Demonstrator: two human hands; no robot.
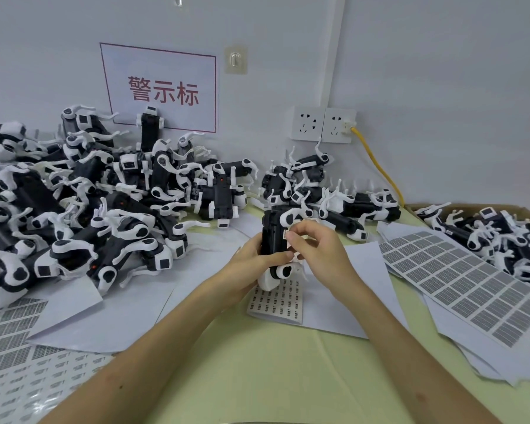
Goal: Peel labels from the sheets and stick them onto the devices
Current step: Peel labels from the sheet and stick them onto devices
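Observation:
My left hand (251, 264) grips a black-and-white device (274, 237) upright above the table's middle, thumb across its lower body. At the device's right side, the fingertips of my right hand (315, 249) pinch a small label (286, 234) against it. Under the device lies a small sheet of tiny labels (279, 301). A larger sheet of grey rectangular labels (459, 276) lies to the right.
A big heap of like devices (89, 197) fills the left and back, a smaller heap (325, 191) behind my hands, more in a cardboard box (502, 237) at right. Label sheets (19, 347) lie at front left. A yellow cable (377, 163) hangs from wall sockets.

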